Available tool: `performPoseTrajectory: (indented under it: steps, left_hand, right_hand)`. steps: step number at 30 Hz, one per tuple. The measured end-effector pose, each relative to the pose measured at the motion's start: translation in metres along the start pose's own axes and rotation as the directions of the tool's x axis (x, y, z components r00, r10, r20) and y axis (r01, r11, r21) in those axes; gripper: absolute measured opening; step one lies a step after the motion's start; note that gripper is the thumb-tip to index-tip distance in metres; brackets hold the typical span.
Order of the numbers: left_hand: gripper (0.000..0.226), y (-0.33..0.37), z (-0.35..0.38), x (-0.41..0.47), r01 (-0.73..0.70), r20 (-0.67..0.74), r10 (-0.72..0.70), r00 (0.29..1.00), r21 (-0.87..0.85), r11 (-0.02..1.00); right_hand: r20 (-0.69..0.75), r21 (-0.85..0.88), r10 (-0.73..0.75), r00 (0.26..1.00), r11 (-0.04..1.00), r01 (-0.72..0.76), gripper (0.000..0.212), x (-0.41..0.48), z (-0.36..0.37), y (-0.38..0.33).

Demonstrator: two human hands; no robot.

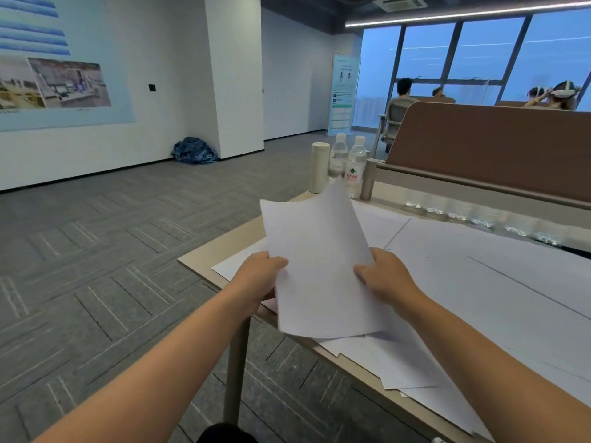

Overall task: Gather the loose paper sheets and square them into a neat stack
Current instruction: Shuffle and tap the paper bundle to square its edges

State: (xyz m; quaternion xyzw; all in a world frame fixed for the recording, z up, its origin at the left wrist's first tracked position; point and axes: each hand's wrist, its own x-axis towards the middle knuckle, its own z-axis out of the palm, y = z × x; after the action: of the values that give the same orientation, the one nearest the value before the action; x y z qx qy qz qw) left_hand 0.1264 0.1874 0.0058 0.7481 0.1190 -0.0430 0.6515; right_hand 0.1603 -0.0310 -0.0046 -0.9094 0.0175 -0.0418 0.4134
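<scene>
Several sheets already form a bundle, held tilted above the near corner of the tabletop. The left hand pinches its 9 o'clock edge and the right hand its 3 o'clock edge, each grip closed on paper with the thumb on top. The bundle's lower corners look uneven, so squaring is not yet done. More loose sheets lie fanned on the tabletop at 5 o'clock of the bundle; another peeks out at 9 o'clock. Roughly midway, I judge.
</scene>
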Motion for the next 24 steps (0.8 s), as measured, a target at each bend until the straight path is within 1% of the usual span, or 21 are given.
performPoseTrajectory:
  steps: [3,6,10,13,15,20,24]
  left_hand:
    - [0.019,0.004,0.015,0.000,-0.015,0.036,0.016,0.999,-0.021,1.000]
    - [0.019,0.008,0.035,0.003,0.000,0.115,0.007,0.993,-0.061,0.998]
    - [0.023,0.012,0.066,0.000,0.021,0.201,-0.015,0.980,-0.029,0.999]
    - [0.023,0.011,0.086,-0.002,0.072,0.186,-0.068,0.980,-0.013,0.997]
    - [0.022,0.012,0.096,-0.004,0.120,0.167,-0.113,0.980,-0.034,0.992]
    - [0.029,0.018,0.107,-0.010,0.151,0.148,-0.132,0.980,-0.125,0.981]
    - [0.027,0.023,0.110,-0.013,0.178,0.138,-0.158,0.978,-0.146,0.973]
  right_hand:
    - [-0.056,-0.031,0.053,0.997,0.998,-0.055,0.018,-0.001,-0.026,0.012]
    - [-0.090,-0.047,0.125,0.988,0.990,-0.129,0.012,-0.007,-0.056,0.029]
    - [-0.111,-0.076,0.196,0.974,0.976,-0.205,0.016,-0.021,-0.088,0.052]
    - [-0.130,-0.108,0.213,0.968,0.968,-0.228,0.017,-0.030,-0.104,0.067]
    - [-0.121,-0.144,0.226,0.967,0.960,-0.242,0.016,-0.034,-0.110,0.075]
    - [-0.107,-0.250,0.228,0.968,0.936,-0.248,0.018,-0.041,-0.108,0.087]
    - [-0.125,-0.281,0.222,0.967,0.927,-0.249,0.014,-0.041,-0.105,0.096]
